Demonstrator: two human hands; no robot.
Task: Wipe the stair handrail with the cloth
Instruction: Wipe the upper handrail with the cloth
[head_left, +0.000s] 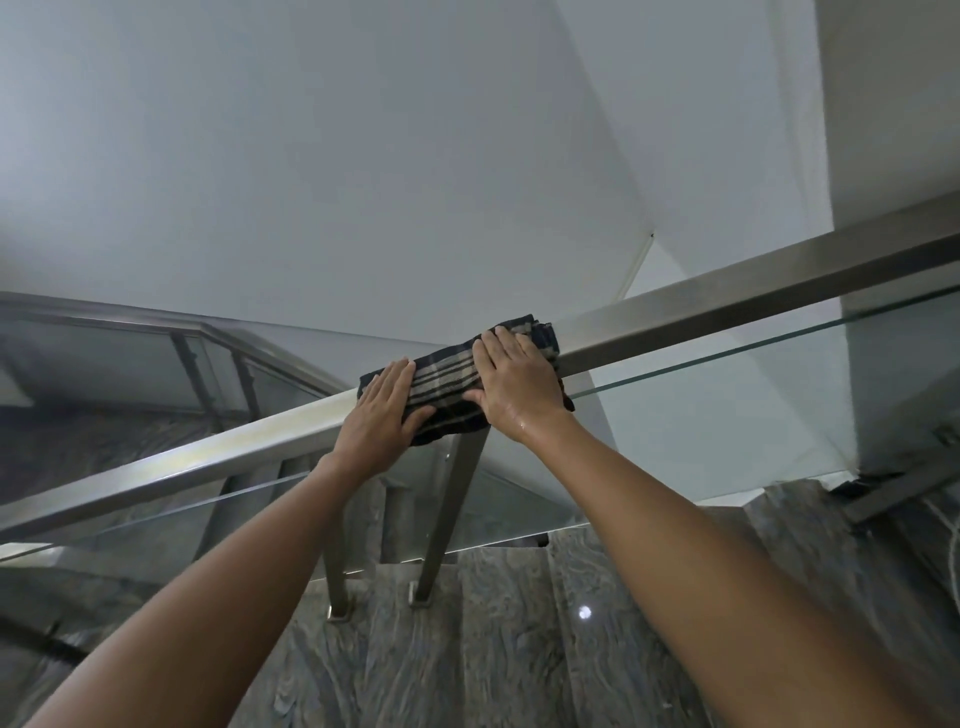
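A square steel handrail (727, 306) runs from the lower left up to the right edge of the view. A dark plaid cloth (447, 387) with beige stripes is draped over it near the middle. My left hand (379, 415) lies flat on the cloth's left end, fingers together, thumb on the near side. My right hand (519, 384) presses down on the cloth's right part, fingers reaching over the rail's top. Both hands hold the cloth against the rail.
Glass panels (727, 415) hang below the rail. Two steel posts (452, 519) go down to the grey marble floor (519, 649). A second railing (218, 353) bends away at the left. White walls rise behind and at the right.
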